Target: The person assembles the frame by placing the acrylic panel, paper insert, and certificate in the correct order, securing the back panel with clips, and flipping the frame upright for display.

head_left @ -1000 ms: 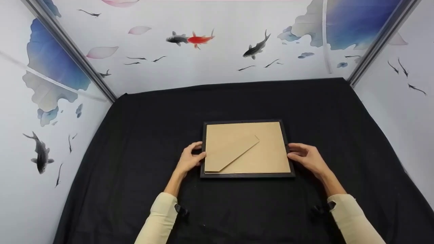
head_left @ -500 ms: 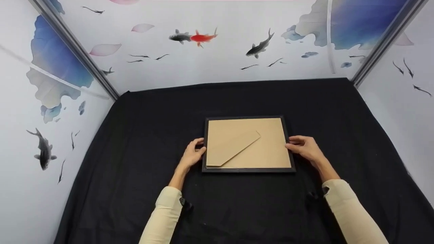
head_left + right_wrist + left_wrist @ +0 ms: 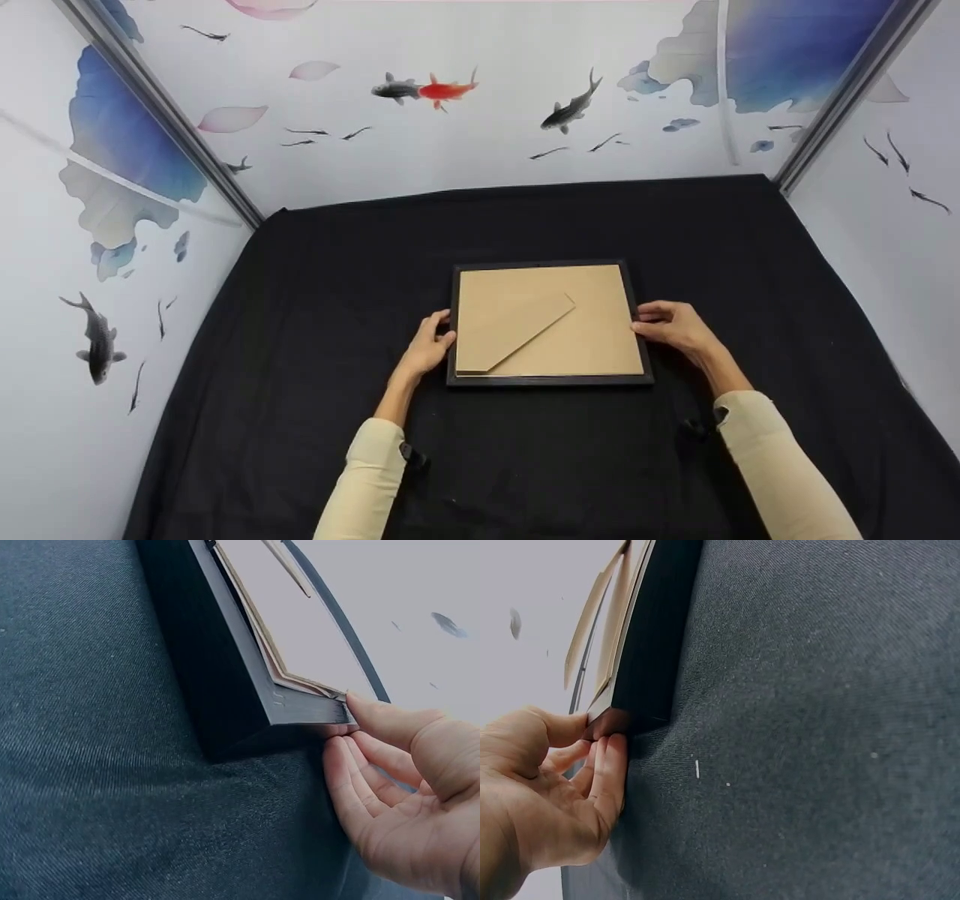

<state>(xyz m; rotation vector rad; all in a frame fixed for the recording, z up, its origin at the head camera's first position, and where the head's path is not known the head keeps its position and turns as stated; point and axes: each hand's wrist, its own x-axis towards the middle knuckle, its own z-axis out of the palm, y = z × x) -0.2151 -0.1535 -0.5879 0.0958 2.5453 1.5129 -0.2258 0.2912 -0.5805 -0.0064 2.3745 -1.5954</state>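
Note:
A black picture frame [image 3: 551,381] lies back side up in the middle of the head view, between the two hands. Its tan backing board [image 3: 600,341] faces up, with a slanted easel leg [image 3: 514,330] flat against it. The left hand [image 3: 425,349] pinches the left side, thumb on the top edge and fingers lower against the outer side. On the opposite side, the right hand [image 3: 677,328] pinches the frame the same way. In the right wrist view, the backing board [image 3: 300,630] stands slightly proud of the black rim [image 3: 259,694]. The frame's front is hidden.
Black cloth [image 3: 337,300] covers the table. White panels [image 3: 487,150] printed with fish and leaves enclose its back and sides, joined by grey metal posts [image 3: 180,127]. A small dark device [image 3: 414,457] is worn at the left wrist.
The frame has shifted slightly away from the person. The right hand has moved up along its side, and its thumb now overlaps the edge. The head view has shifted a little.

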